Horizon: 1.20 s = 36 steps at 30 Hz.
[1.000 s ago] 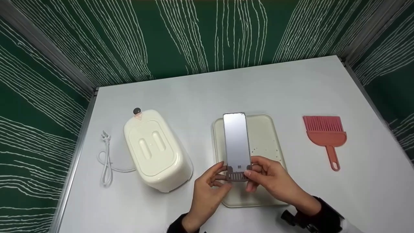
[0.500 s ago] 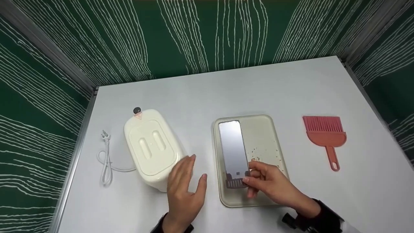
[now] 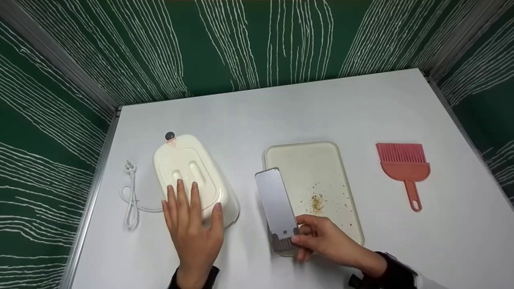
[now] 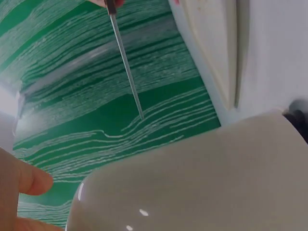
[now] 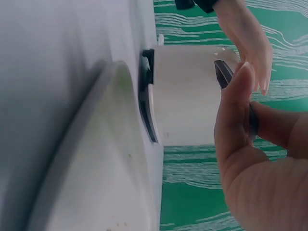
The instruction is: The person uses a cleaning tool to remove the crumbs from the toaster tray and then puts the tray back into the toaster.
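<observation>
My right hand [image 3: 323,241] pinches the slotted dark handle of a flat silver crumb tray [image 3: 275,200] between thumb and fingers. The crumb tray is held above the left edge of a cream serving tray [image 3: 301,160]. Yellowish crumbs [image 3: 317,204] lie on the serving tray, heaped near its middle and scattered around. My left hand [image 3: 192,228] is spread flat, its fingers over the lid of a cream toaster [image 3: 184,160]. In the left wrist view the crumb tray [image 4: 126,65] appears edge-on, beyond the toaster's side [image 4: 192,183].
A red brush [image 3: 405,172] lies on the white table [image 3: 249,120] at the right. At the left, a bundled white power cord [image 3: 133,200] with its plug runs to the toaster. Green walls with white lines stand around the table.
My left hand has let go of the crumb tray and moved left over the toaster. My right hand has carried the crumb tray left and nearer, uncovering the crumb heap.
</observation>
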### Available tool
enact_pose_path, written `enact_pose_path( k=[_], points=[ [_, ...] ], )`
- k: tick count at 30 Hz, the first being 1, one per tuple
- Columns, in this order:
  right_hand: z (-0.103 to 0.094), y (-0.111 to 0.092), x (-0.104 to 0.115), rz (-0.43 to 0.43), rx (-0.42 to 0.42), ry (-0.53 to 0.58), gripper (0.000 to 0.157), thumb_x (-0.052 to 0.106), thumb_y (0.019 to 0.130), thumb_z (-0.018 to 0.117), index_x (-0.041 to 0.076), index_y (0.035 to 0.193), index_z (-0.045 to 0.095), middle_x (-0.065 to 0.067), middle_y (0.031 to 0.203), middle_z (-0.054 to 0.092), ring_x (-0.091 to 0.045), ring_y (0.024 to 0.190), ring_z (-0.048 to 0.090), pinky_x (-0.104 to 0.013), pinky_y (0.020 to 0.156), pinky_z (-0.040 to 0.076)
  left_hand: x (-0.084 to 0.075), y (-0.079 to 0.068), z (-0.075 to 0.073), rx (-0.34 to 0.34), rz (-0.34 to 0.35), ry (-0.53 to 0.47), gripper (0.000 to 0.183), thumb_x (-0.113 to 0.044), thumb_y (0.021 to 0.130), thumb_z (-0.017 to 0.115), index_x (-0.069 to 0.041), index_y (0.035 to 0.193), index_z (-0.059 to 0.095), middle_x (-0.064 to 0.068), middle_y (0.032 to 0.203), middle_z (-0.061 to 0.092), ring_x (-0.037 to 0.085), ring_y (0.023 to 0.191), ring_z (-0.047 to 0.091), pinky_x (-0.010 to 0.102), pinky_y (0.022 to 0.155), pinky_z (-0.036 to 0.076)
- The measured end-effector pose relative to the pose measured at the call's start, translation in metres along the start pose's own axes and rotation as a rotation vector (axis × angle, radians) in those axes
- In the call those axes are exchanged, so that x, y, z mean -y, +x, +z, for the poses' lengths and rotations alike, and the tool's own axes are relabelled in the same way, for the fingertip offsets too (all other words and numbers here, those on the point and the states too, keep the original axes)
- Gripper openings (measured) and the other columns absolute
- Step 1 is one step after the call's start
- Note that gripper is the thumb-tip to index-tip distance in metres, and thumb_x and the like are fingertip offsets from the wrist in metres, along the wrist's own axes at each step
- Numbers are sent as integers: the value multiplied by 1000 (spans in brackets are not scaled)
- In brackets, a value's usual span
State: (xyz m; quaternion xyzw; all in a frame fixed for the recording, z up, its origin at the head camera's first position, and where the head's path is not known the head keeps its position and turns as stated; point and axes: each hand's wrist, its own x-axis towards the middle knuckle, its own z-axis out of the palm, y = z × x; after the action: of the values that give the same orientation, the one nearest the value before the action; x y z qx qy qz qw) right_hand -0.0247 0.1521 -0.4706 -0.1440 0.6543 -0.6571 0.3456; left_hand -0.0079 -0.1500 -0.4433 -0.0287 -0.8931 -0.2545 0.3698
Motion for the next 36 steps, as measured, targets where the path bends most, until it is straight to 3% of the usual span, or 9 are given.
enact_pose_path(
  k=[10, 19, 26, 32, 36],
  points=[
    [12, 4, -12, 34, 65, 27, 28, 7, 101, 69, -8, 121, 56, -22, 91, 73, -19, 69, 74, -37, 63, 63, 13, -1, -3, 20, -28, 90, 57, -28, 98, 65, 10, 140, 59, 34, 155, 43, 54, 147, 35, 72, 117, 19],
    [21, 5, -22, 49, 126, 47, 24, 5, 101, 68, -7, 119, 57, -22, 88, 72, -16, 66, 73, -32, 60, 62, 16, -7, -2, -26, -109, 47, 51, -17, 94, 70, 14, 133, 62, 33, 153, 46, 50, 146, 39, 61, 117, 34],
    [28, 3, -31, 53, 204, 86, 20, 4, 102, 66, -6, 117, 58, -18, 88, 73, -14, 66, 71, -26, 59, 60, 18, -9, -5, -29, -191, -27, 45, -7, 91, 73, 15, 130, 64, 31, 154, 46, 49, 148, 35, 64, 116, 34],
    [31, 0, -38, 72, 241, 36, 14, 3, 101, 66, -4, 111, 58, -10, 89, 76, -11, 65, 70, -21, 58, 58, 19, -7, -7, -48, -245, -108, 42, -3, 90, 73, 12, 129, 67, 28, 154, 48, 48, 148, 36, 63, 116, 34],
    [34, 1, -41, 94, 261, 6, 13, 1, 100, 66, -3, 109, 59, -7, 86, 75, -9, 65, 68, -19, 59, 56, 20, -7, -8, -51, -254, -105, 42, -3, 90, 74, 11, 129, 67, 26, 154, 49, 48, 146, 39, 63, 113, 38]
  ],
)
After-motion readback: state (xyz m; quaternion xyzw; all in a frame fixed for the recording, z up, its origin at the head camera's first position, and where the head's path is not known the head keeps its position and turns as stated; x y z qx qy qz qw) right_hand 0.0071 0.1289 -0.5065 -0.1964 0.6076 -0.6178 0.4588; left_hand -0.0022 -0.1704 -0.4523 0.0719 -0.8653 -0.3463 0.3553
